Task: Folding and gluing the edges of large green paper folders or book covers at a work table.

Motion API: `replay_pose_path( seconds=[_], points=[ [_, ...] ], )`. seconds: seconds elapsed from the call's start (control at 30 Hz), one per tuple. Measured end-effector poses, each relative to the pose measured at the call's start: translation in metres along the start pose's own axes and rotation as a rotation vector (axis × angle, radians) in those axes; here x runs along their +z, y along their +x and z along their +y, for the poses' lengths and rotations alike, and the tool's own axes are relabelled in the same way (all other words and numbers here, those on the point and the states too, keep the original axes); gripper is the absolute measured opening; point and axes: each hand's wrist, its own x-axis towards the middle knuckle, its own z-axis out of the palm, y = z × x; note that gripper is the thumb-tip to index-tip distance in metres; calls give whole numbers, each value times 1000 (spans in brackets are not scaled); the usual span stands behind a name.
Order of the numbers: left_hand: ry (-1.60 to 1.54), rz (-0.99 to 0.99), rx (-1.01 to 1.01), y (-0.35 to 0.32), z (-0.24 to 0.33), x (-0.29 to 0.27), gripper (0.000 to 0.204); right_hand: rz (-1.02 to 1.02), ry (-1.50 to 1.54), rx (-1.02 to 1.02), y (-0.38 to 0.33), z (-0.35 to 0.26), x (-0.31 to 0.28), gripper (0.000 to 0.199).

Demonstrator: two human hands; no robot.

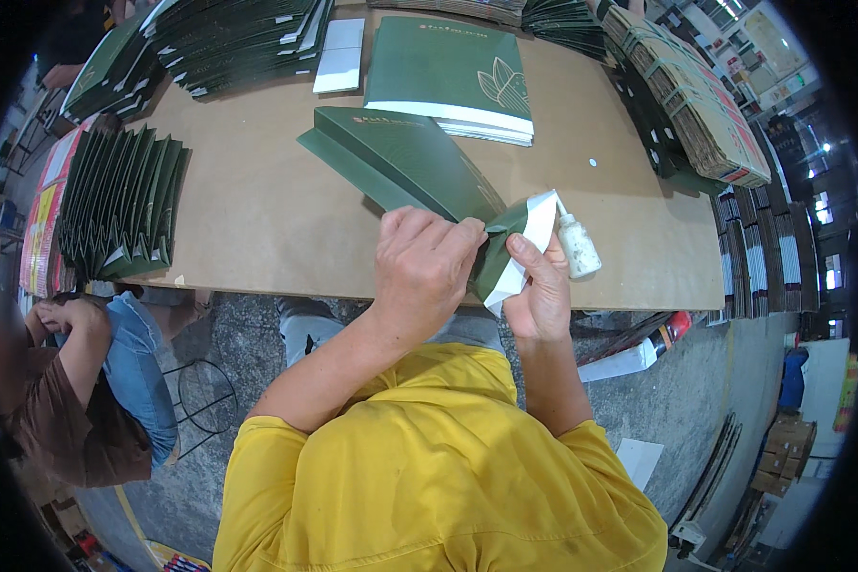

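Observation:
A dark green paper bag (405,157), partly unfolded, slants across the near part of the table, and its bent-up white-edged end points toward me. My left hand (421,262) is closed on the bag's edge, with its fingertips curled over the green paper. My right hand (541,297) pinches the white flap (534,243) between thumb and fingers; some of those fingers are hidden behind the paper. Just beside the right fingers is a small white squeeze bottle (579,250) with a thin nozzle. Whether it lies on the table or touches that hand, I cannot tell.
Flat green bags (448,71) are piled beyond my hands, beside a white card stack (340,57). Folded bags stand at the left (124,195) and far left (243,43). A strapped bundle (686,95) sits at the right. Another person (76,381) sits at left.

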Motion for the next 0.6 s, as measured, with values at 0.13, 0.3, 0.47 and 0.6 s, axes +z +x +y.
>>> replay_pose_path(
  seconds=[0.13, 0.3, 0.47, 0.6],
  points=[
    [2, -16, 9, 1, -2, -2, 15, -31, -26, 20, 2, -2, -3, 34],
    [11, -38, -11, 1, -2, -6, 15, -111, 55, 159, 7, 0, -11, 37],
    [-50, -44, -207, 6, 5, -9, 13, -175, 149, 282, 11, 3, -10, 39],
    [-24, -12, -159, -3, 1, -8, 10, -146, 125, 236, 10, 5, 3, 37]
  ],
)
